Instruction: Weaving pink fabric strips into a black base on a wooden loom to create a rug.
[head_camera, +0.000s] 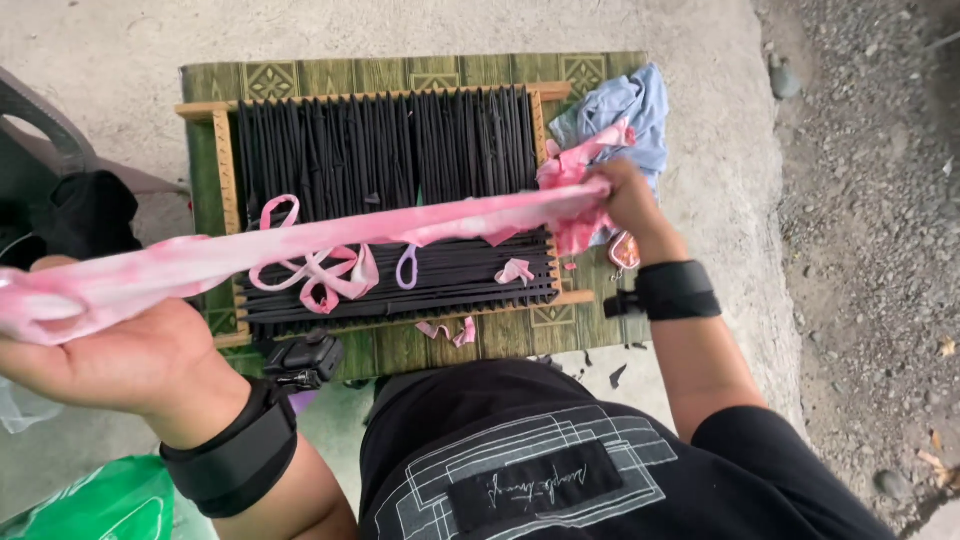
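Pink-and-white tie-dyed fabric strip (330, 240) pulled taut above wooden-framed loom of black strands (390, 215). Left hand (110, 355) closed on near end, right hand (620, 195) clenched on far end beside light-blue cloth (625, 110). Small pink fabric loops (320, 275) lying on loom; green patterned mat (400, 72) underneath.

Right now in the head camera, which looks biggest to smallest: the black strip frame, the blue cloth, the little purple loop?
1. Black strip frame, widest by far.
2. Blue cloth, beside the frame.
3. Purple loop, tiny, lying on the frame.
All lie about equally far away, so the order is sure.
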